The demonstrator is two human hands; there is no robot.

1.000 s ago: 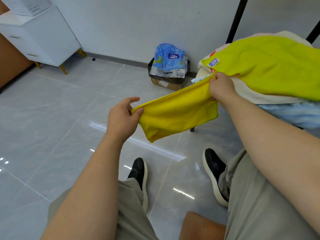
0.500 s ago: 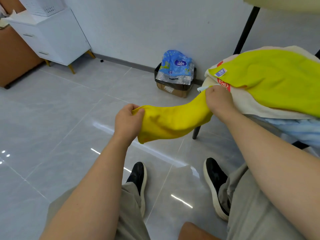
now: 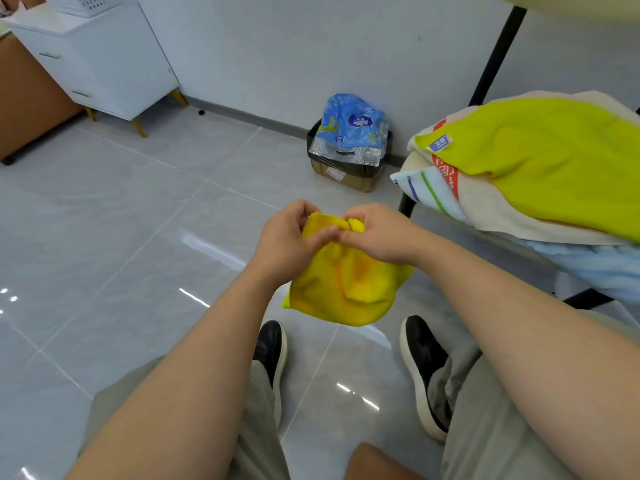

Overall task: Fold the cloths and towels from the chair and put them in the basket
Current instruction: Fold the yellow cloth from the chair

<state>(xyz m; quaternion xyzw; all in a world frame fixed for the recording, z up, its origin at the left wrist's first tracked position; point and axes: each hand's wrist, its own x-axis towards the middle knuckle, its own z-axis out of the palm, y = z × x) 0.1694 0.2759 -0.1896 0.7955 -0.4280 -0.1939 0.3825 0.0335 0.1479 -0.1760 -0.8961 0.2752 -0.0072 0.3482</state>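
Observation:
A small yellow cloth [image 3: 346, 285] hangs doubled over above the floor in front of my knees. My left hand [image 3: 287, 240] and my right hand [image 3: 377, 233] pinch its top corners together, fingertips touching. On the chair [image 3: 581, 299] at the right lies a pile: a lime-green towel [image 3: 547, 157] on top, a cream towel [image 3: 502, 213] with red print under it, a striped light-blue cloth [image 3: 429, 192] and a pale blue towel [image 3: 595, 265] below. No basket for folded cloths is in view.
A lined cardboard box [image 3: 346, 168] with a blue plastic pack on top stands by the wall. A white cabinet [image 3: 97, 64] stands at the far left. My shoes [image 3: 422, 368] rest on glossy grey tiles.
My hands came together, bringing the yellow cloth's two ends to meet, so the cloth now hangs folded in half instead of stretched between them. The right hand left the chair pile.

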